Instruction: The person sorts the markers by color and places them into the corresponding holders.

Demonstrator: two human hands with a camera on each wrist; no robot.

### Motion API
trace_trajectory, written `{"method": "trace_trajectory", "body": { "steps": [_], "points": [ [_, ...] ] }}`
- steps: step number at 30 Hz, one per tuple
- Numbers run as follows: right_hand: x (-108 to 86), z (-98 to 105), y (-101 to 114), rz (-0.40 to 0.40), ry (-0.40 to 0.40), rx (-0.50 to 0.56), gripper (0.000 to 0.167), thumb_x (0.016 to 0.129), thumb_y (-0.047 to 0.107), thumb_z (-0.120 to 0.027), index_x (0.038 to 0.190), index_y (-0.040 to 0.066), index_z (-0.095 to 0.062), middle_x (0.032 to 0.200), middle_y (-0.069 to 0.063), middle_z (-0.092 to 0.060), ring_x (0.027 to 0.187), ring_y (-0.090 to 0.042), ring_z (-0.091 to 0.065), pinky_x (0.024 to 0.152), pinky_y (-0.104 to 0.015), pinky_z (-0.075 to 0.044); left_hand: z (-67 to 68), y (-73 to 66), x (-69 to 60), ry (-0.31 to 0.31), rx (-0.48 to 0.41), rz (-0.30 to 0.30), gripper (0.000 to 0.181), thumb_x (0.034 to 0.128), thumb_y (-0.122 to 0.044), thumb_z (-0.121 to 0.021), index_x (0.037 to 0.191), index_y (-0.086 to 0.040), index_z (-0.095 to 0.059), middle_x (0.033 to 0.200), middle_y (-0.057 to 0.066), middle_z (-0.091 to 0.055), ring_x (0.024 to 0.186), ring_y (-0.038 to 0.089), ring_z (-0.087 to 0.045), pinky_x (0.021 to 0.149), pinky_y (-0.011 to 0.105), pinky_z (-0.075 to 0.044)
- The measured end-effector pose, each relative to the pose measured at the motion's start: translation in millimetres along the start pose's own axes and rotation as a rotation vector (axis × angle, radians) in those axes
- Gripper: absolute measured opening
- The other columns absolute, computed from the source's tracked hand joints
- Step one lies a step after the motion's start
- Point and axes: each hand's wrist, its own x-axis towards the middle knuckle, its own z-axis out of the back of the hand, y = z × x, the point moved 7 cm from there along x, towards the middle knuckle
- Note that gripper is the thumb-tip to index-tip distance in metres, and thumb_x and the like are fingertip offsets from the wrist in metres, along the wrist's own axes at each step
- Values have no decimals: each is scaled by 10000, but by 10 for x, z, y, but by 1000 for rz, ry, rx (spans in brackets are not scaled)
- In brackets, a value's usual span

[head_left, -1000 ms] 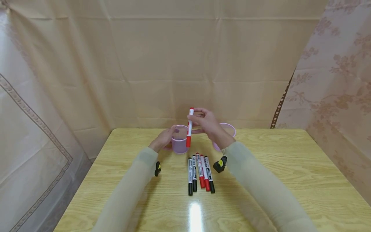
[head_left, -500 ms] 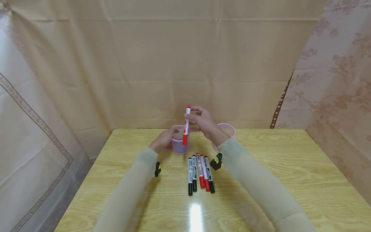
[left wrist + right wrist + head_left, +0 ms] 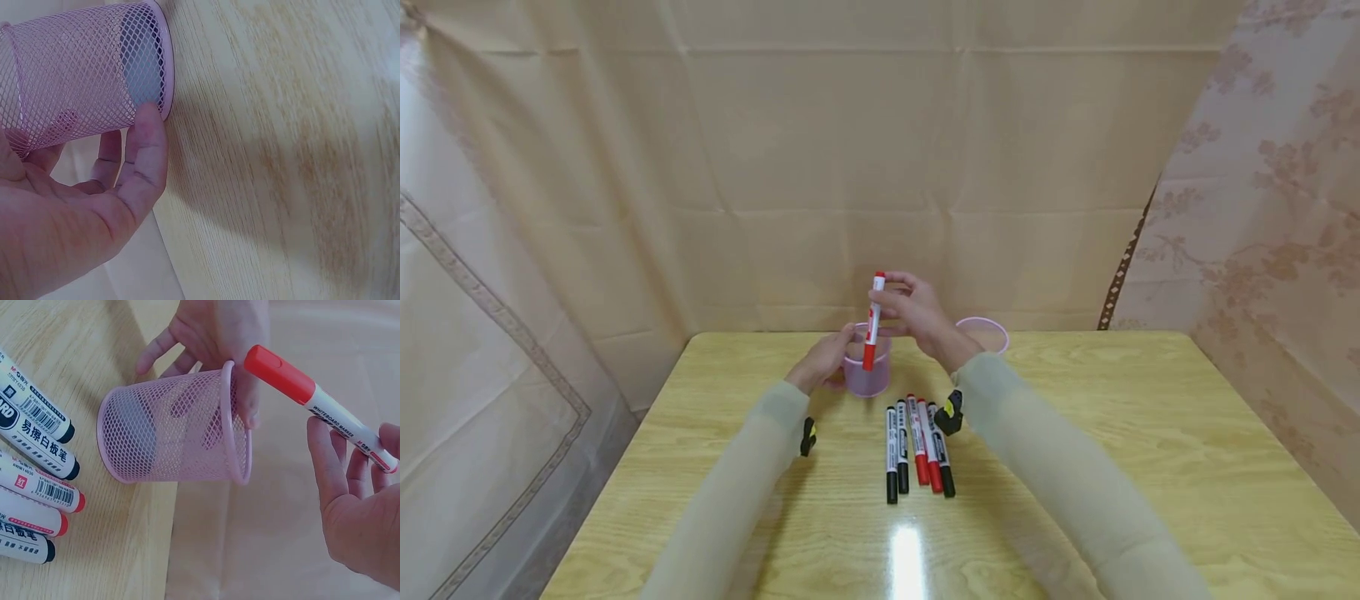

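A pink mesh cup (image 3: 867,379) stands near the table's back edge, and my left hand (image 3: 823,360) holds it from the left, fingers curled round its side. In the left wrist view the fingers of my left hand (image 3: 81,212) touch the mesh cup (image 3: 75,75). My right hand (image 3: 921,317) pinches a red-capped whiteboard marker (image 3: 873,321), cap down, over the cup's mouth. The right wrist view shows the marker (image 3: 337,419) tilted just outside the rim of the cup (image 3: 169,428), between the thumb and fingers of my right hand (image 3: 362,519).
Several black and red markers (image 3: 917,446) lie side by side on the wooden table (image 3: 715,500), in front of the cup. A second pink cup's rim (image 3: 1000,327) shows behind my right wrist. A beige cloth (image 3: 820,167) hangs behind the table.
My right hand has moved left with the red marker, from beside the held cup to over it. The left hand and cup have stayed in place.
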Motion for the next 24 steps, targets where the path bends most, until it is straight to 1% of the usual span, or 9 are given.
{"method": "trace_trajectory", "body": {
  "steps": [2,4,6,9,14,17,20,21,24],
  "points": [
    [23,-34,-15,9,0,9,464,953,85,-708,1381,62,-532,1206,-195,-632,1080,-440,-641,826,-505,-594,26,15,-7,-4,-11,4,641,1073,-580,-246,1432,-140,-543,1435,191,-497,1206,394,-550,897,538,-543],
    [45,-65,-29,22,-7,9,461,952,78,-709,1378,59,-534,1197,-201,-629,1081,-452,-636,834,-516,-590,50,35,-20,-6,-23,8,641,1075,-577,-245,1434,-137,-542,1433,193,-498,1208,393,-548,908,544,-538],
    [59,-89,-41,40,-19,0,461,952,74,-711,1378,58,-536,1165,-186,-630,1084,-459,-633,843,-528,-585,71,49,-35,-9,-30,9,638,1076,-576,-245,1427,-138,-548,1436,183,-497,1210,393,-546,915,552,-532],
    [80,-110,-48,79,-52,-16,461,951,77,-716,1377,63,-541,1100,-127,-624,1035,-430,-656,844,-541,-581,95,60,-53,-15,-29,12,628,1077,-573,-253,1421,-146,-558,1435,165,-505,1213,391,-546,915,557,-531],
    [92,-107,-62,134,-105,8,425,952,64,-712,1344,62,-549,1060,-108,-594,984,-412,-674,835,-568,-575,107,51,-57,-19,-24,14,621,1076,-572,-256,1418,-154,-563,1414,157,-525,1208,383,-550,916,554,-533],
    [97,-114,-95,147,-121,-8,404,948,59,-716,1322,65,-563,1049,-117,-594,982,-429,-677,807,-539,-592,103,56,-60,-23,-22,19,623,1075,-574,-256,1404,-149,-569,1412,152,-527,1195,374,-557,913,550,-534],
    [97,-134,-136,149,-118,-39,407,947,59,-720,1323,68,-565,1060,-122,-597,1014,-458,-663,801,-512,-600,99,68,-62,-28,-28,21,628,1074,-575,-252,1388,-138,-575,1412,158,-526,1182,376,-567,904,546,-539],
    [97,-139,-150,148,-116,-47,410,947,59,-721,1325,68,-565,1067,-124,-596,1008,-452,-663,802,-509,-600,96,68,-61,-26,-33,19,630,1074,-574,-251,1388,-136,-577,1417,160,-523,1184,379,-567,904,546,-541],
    [89,-150,-183,146,-114,-64,416,949,62,-718,1334,70,-560,1091,-128,-588,940,-364,-667,814,-511,-598,85,67,-52,-15,-52,13,639,1073,-578,-256,1406,-132,-568,1439,169,-507,1202,396,-561,915,554,-541]
  ]
}}
